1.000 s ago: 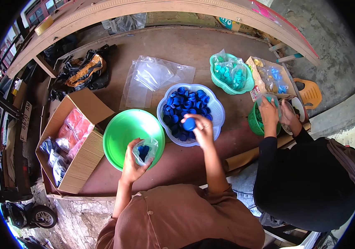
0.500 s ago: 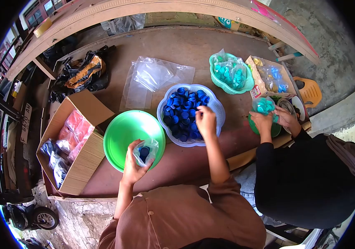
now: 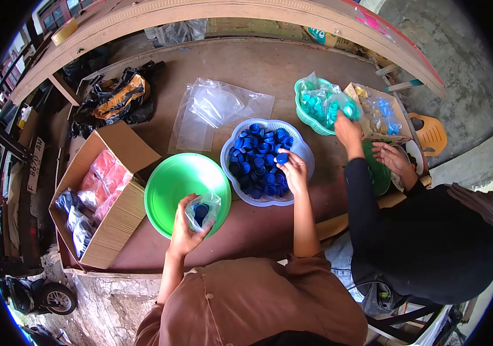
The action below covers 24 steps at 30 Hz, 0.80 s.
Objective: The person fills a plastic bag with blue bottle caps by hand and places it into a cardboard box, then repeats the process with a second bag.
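Note:
My left hand [image 3: 182,232] is wrapped round a small clear bag [image 3: 210,215] with dark blue caps inside, over the near rim of a green basin [image 3: 160,187]. Between its fingertips my right hand [image 3: 295,172] pinches one blue cap [image 3: 282,158], above the right part of a pale blue basket [image 3: 305,151]. Many loose blue caps [image 3: 258,151] fill that basket. Beyond the basin, flat clear plastic bags [image 3: 212,106] lie on the brown table [image 3: 258,63].
An open cardboard box [image 3: 121,228] with bagged pink and dark items stands at the left, black plastic [image 3: 140,112] behind it. At the right, a co-worker's hand [image 3: 348,135] touches a bag at a turquoise basket [image 3: 321,127]. Beside it is a box [image 3: 399,138] of bagged caps.
My right hand has come up from the caps and moved slightly right, now holding one. The co-worker's hands have parted, one reaching the turquoise basket with the bag.

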Each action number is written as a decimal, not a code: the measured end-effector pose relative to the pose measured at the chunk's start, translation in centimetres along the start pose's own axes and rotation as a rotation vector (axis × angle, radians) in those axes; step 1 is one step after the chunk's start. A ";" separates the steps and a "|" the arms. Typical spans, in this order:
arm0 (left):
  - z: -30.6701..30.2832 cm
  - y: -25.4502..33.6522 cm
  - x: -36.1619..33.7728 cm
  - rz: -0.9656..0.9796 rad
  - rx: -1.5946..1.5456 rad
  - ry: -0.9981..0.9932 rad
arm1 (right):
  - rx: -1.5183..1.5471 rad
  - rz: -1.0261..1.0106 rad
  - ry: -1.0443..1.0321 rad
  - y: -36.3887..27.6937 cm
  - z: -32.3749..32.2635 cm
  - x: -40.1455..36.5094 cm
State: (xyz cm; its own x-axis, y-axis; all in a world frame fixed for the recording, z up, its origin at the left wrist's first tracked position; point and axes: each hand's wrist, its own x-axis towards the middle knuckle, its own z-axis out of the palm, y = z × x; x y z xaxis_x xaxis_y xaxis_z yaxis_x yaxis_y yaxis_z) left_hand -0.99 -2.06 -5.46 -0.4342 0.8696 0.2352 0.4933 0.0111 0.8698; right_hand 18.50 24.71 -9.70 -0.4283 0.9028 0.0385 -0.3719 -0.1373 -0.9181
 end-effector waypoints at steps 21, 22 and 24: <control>0.0 0.4 0.1 0.007 -0.040 0.008 | -0.806 -0.574 -0.296 -2.9 13.1 -7.4; -0.1 0.4 0.0 0.006 -0.039 0.008 | -0.833 -0.564 -0.195 -2.4 11.2 -5.4; -0.1 0.2 0.0 0.024 -0.015 0.019 | -0.877 -0.502 0.168 -1.4 7.5 -1.8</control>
State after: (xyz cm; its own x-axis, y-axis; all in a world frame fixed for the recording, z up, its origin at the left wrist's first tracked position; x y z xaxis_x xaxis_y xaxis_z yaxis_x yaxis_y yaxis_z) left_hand -0.97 -2.14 -5.26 -0.4367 0.8600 0.2641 0.4923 -0.0172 0.8702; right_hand 13.64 20.20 -5.48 -0.2434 0.8287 0.5040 0.2858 0.5579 -0.7792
